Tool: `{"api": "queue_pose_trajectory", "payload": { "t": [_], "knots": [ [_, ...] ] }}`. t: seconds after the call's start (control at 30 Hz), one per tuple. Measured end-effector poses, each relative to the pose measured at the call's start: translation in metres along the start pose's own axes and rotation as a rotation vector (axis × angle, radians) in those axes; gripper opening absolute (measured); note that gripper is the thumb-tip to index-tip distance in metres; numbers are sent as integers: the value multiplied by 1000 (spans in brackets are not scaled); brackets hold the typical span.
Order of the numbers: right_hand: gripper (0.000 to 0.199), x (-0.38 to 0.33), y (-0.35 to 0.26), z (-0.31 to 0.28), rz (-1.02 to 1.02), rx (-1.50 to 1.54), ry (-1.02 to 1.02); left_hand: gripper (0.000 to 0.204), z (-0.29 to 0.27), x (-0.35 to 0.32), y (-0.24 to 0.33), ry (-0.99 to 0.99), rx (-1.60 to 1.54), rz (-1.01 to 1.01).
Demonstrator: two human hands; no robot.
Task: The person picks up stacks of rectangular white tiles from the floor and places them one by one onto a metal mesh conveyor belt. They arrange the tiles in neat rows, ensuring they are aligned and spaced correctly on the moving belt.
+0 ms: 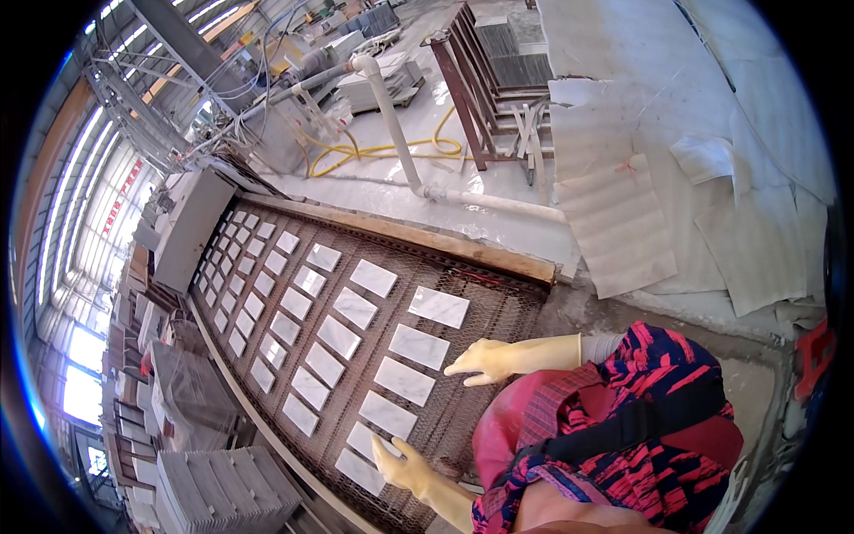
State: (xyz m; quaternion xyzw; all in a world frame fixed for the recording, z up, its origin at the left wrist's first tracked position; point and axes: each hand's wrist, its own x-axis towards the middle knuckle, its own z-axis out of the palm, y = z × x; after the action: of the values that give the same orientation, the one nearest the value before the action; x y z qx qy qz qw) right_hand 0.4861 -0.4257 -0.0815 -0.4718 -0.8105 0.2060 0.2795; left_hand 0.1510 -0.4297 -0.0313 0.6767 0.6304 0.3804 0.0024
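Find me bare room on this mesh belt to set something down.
The mesh belt is bare between the nearest tile row, the wooden beam and the right hand; narrow bare strips separate the rows. It's crowded at the far end by the pale box, and beside the left hand.

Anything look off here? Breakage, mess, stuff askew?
Mostly orderly: the white tiles sit in rows on the mesh belt, no breakage I can make out. Beyond it, the yellow hose lies in loose loops across the floor, which looks untidy, possibly a trip risk.
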Motion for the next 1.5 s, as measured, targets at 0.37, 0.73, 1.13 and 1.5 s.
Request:
{"api": "queue_pose_trajectory", "payload": {
  "t": [0.37,0.73,1.13,1.5],
  "knots": [
    [56,-73,9,-25,58,43,20,48,5,-49,88,-98,-51,110],
    [53,-141,27,14,-3,108,-199,46,-25,-201,135,-152,61,-172],
    [52,-187,-31,63,-179,167,-170,46,-104,-335,162,-155,188,-444],
    [50,-314,-88,52,-70,59,-251,45,-198,-486,189,-20,154,-525]
  ]
}}
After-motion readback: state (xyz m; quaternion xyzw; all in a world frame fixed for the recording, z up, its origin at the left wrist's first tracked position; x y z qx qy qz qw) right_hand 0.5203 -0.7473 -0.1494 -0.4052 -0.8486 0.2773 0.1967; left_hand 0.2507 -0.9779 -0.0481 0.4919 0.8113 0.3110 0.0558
